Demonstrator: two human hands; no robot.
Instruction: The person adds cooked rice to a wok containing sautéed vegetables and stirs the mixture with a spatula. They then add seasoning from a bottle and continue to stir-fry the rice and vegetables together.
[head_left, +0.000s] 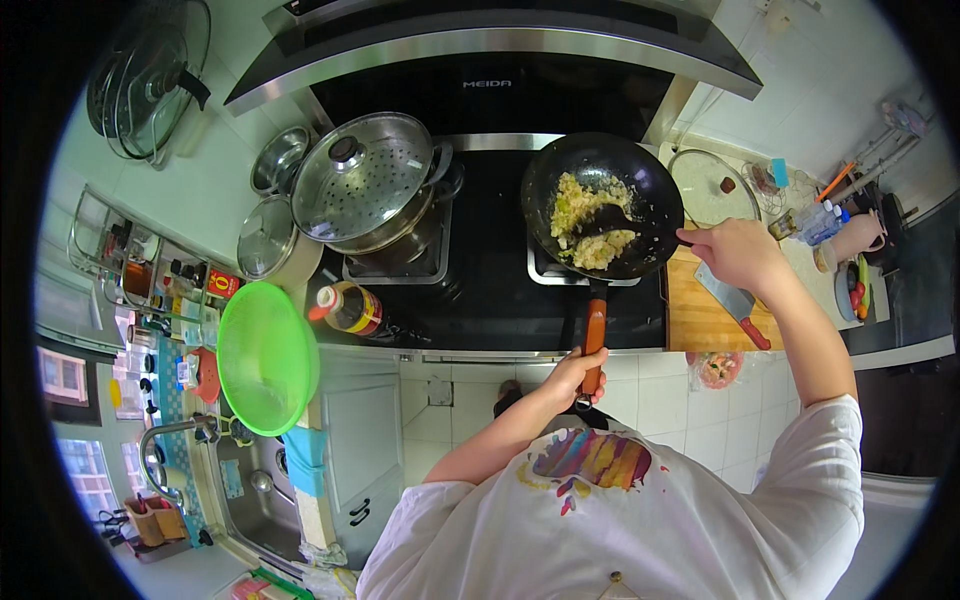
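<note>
My left hand grips the wooden handle of a black wok on the right burner. In the wok lies pale yellow fried rice with green bits, parted into two heaps. Between them rests the dark head of a spatula. My right hand is closed around that spatula's handle, beyond the wok's right rim. Below this hand a cleaver with a red handle lies on a wooden cutting board.
A lidded steamer pot occupies the left burner. A sauce bottle stands at the stove's front left, beside a green plastic basket. Behind the board is a glass lid. The range hood overhangs the back; a sink is at left.
</note>
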